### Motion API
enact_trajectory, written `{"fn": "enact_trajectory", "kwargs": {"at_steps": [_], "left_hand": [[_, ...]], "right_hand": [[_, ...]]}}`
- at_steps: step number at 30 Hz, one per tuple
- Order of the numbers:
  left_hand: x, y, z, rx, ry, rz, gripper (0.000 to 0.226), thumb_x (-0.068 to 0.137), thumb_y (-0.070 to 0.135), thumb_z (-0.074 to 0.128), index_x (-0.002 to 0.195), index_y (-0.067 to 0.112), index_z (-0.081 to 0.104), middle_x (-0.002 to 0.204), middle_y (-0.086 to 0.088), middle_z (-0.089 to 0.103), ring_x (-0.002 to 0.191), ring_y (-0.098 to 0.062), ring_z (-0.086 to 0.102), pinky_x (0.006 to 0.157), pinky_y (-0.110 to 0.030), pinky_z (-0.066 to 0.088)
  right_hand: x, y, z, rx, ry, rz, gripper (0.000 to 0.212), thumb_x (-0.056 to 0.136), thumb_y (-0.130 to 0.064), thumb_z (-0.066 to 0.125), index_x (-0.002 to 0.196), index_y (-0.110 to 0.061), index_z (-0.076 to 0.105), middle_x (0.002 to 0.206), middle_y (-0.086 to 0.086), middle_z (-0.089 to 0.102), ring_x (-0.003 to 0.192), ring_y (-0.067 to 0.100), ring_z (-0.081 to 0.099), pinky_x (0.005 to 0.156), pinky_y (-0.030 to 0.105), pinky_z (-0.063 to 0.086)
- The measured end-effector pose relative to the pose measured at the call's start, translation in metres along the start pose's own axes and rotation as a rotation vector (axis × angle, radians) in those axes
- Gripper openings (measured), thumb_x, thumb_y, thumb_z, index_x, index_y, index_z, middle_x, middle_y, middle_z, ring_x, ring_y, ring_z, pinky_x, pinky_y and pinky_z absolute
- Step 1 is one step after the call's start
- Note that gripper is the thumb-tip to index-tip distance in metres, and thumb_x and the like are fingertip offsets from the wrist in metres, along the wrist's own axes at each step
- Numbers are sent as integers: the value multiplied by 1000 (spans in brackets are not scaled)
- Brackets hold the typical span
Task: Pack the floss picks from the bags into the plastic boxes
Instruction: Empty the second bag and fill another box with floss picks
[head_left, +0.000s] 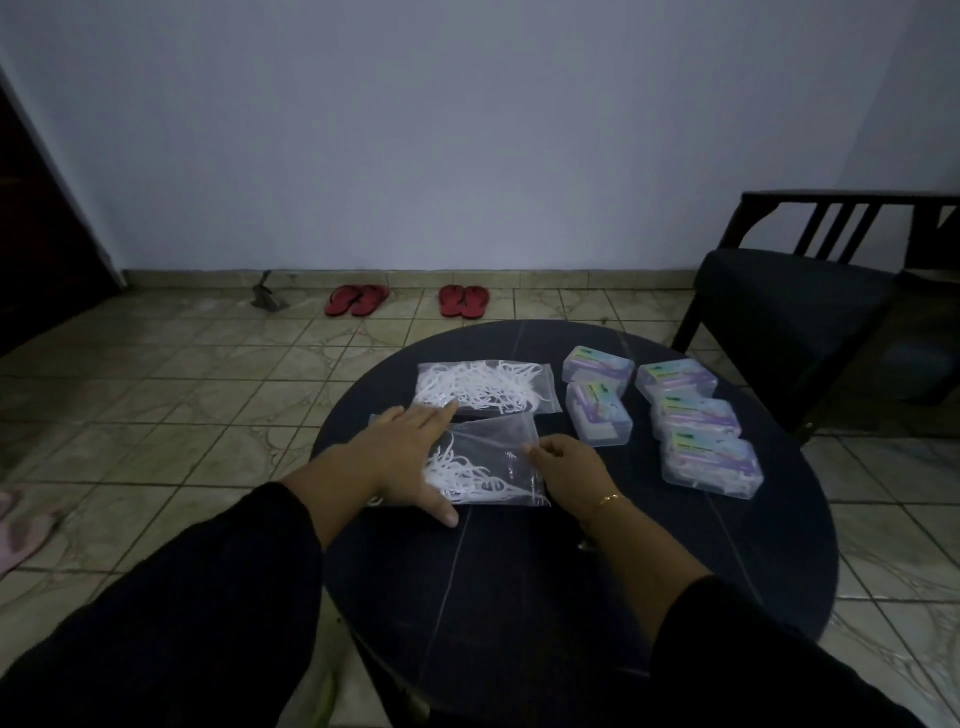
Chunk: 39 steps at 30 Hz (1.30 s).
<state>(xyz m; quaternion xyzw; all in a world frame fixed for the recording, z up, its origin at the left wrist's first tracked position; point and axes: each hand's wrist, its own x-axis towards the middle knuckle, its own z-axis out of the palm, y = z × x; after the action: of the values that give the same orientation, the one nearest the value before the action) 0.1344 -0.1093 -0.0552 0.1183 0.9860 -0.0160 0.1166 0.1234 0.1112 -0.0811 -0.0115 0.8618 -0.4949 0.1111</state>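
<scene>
Floss picks (470, 475), thin white curved plastic, are lying inside a crinkly clear near bag (493, 457) on the round dark table (571, 597). The left hand (410, 457) is pressing it with flat spread fingers; the right hand (563, 462) is seemingly pinching its right edge. Five glossy rectangular plastic boxes (711, 462) are sitting to the right.

Both arms are covered by long, dark, almost black sleeves of loose, plain cloth, each ending partway along the forearm and leaving the wrist bare. The left hand (410, 457) wears nothing, with no ring or band to be seen on it. The right hand (569, 465) has a thin gold-coloured bracelet (608, 500) round its wrist, the only ornament in view.
</scene>
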Motion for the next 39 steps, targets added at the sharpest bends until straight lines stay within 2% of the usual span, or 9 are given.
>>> {"fn": "enact_trajectory", "kwargs": {"at_steps": [6,11,16,19,23,29,33,37,39], "left_hand": [[-11,0,6,-78,118,-65,130,55,77,69,152,18,4,154,-3,21,140,-24,20,116,-37,18],[-18,2,-17,147,238,36,107,62,70,69,146,21,26,133,2,40,120,-16,38,101,-27,28],[-25,13,-59,432,300,157,82,67,70,61,132,23,43,123,4,46,108,-14,44,90,-27,34],[-31,25,-84,548,335,223,76,68,69,61,127,23,46,119,5,48,105,-13,45,88,-27,38],[-39,43,-107,674,345,273,78,67,68,64,128,24,44,121,5,47,109,-15,45,88,-29,33],[-46,56,-119,866,292,261,93,63,74,64,134,23,33,128,3,40,114,-17,41,92,-31,35],[-49,53,-122,911,270,228,99,60,76,65,135,22,28,128,1,37,113,-19,39,93,-33,36],[-51,47,-124,951,294,200,98,63,75,63,134,21,25,127,-1,35,111,-20,37,91,-33,34],[-51,46,-124,961,306,200,96,64,74,64,133,20,24,124,-2,35,109,-20,37,89,-33,34]], "right_hand": [[-9,-1,-5,316,10,0,14,92,-22,59,89,-10,66,88,7,65,75,14,55,66,23,48],[-19,5,-12,376,-31,1,14,91,-23,61,87,-13,69,96,14,69,83,21,59,82,34,52],[-29,9,-23,418,-103,-19,8,90,-11,59,94,-15,64,94,1,68,87,14,60,70,22,44],[-29,20,-22,240,-116,-34,38,80,-7,66,112,-23,55,118,3,60,111,18,56,89,30,48],[-35,23,-21,-313,-44,-84,63,77,-38,73,133,-33,45,135,-4,46,129,22,36,107,44,32],[-41,19,-16,-406,-4,-133,15,88,-41,61,98,-33,68,118,-10,54,120,20,38,95,38,32],[-39,21,-17,-410,26,-115,13,90,-38,59,99,-35,68,119,-11,55,120,19,38,94,36,32],[-40,17,-16,-428,21,-109,62,80,-45,68,135,-35,41,142,-8,38,132,20,29,104,39,26],[-38,14,-12,-460,-3,-118,72,78,-50,68,140,-34,34,147,-7,32,135,20,25,106,40,24]]}}
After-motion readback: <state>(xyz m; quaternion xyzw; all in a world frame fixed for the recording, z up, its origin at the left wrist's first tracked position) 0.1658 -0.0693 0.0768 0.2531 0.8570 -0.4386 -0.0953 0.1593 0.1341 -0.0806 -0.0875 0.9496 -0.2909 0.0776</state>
